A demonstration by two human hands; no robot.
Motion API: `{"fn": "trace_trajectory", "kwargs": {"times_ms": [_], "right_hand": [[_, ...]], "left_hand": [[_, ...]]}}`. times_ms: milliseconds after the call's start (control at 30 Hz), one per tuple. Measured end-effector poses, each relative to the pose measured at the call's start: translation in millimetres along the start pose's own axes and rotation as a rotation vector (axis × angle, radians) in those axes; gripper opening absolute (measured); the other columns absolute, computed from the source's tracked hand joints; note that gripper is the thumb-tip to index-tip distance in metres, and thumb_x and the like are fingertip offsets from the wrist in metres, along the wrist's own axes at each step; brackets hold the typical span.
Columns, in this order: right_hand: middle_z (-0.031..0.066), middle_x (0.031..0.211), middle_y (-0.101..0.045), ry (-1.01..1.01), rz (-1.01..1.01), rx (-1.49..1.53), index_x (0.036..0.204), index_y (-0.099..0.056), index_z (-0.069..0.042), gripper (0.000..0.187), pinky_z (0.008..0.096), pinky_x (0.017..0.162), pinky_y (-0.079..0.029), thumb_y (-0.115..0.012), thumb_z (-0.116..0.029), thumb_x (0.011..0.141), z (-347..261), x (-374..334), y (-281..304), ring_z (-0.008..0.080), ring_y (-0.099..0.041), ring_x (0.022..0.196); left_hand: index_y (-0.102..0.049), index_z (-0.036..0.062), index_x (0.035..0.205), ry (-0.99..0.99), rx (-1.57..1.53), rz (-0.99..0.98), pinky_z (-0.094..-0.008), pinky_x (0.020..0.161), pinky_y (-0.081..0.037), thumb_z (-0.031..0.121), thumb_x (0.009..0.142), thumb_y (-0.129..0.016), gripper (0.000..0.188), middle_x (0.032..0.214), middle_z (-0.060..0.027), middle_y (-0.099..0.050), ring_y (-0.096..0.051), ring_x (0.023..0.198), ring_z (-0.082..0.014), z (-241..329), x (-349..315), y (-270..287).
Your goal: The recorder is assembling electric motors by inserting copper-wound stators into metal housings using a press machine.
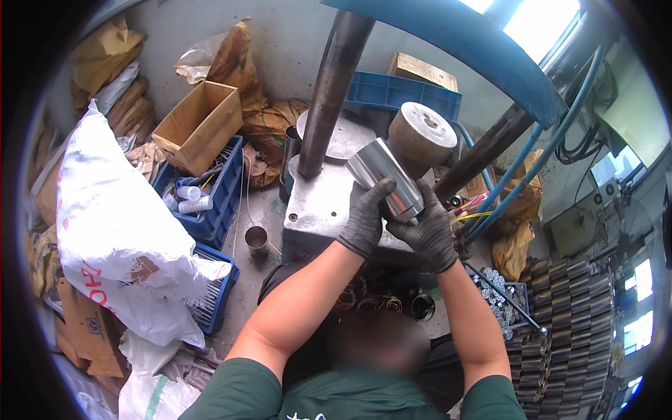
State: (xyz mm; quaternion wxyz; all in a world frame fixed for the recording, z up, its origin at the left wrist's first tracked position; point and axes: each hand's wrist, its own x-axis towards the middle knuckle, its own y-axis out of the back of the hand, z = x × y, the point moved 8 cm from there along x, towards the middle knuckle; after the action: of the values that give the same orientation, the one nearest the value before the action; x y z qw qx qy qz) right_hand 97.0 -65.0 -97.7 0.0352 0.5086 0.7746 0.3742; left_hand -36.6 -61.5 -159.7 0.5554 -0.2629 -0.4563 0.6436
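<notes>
Between my two gloved hands is a shiny metal cylinder (379, 170), tilted with its far end up and to the left. My left hand (367, 215) wraps the cylinder's left side near its lower end. At the lower right, my right hand (428, 232) is closed around that same end, where a narrower stepped rim shows. Both gloves are dark grey. The cylinder is above the front of a metal press bed (316, 203), just in front of a thick round metal block (422, 134).
A steel column (334, 91) rises left of the cylinder, under a blue press frame (462, 31). Blue hoses (518, 164) run along the right. Left are a wooden box (197, 126), blue crates (203, 227), a white sack (119, 224) and a metal sleeve (257, 240). Stacked metal tubes (560, 329) stand right.
</notes>
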Motion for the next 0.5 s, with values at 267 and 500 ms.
{"fn": "trace_trajectory", "kwargs": {"times_ms": [267, 500], "right_hand": [[0.0119, 0.131, -0.063, -0.089, -0.003, 0.437, 0.144, -0.045, -0.001, 0.081, 0.0362, 0.100, -0.055, -0.091, -0.014, 0.078, 36, -11, -23, 0.0208, -0.063, 0.118], [0.0177, 0.120, -0.068, -0.129, 0.061, -0.029, 0.139, -0.048, 0.004, 0.089, 0.0371, 0.095, -0.056, -0.096, -0.021, 0.069, 87, -23, -51, 0.0244, -0.068, 0.109]], "left_hand": [[-0.048, -0.0002, 0.135, 0.001, 0.192, 0.087, -0.0399, 0.095, -0.058, 0.012, 0.084, -0.085, 0.065, 0.121, -0.0151, -0.064, -0.067, 0.111, -0.0265, 3, 7, 10], [-0.028, -0.0019, 0.155, -0.130, 0.591, 0.611, -0.0397, 0.102, -0.053, 0.013, 0.088, -0.078, 0.085, 0.149, -0.0276, -0.045, -0.061, 0.123, -0.0322, 28, 17, 77]]}}
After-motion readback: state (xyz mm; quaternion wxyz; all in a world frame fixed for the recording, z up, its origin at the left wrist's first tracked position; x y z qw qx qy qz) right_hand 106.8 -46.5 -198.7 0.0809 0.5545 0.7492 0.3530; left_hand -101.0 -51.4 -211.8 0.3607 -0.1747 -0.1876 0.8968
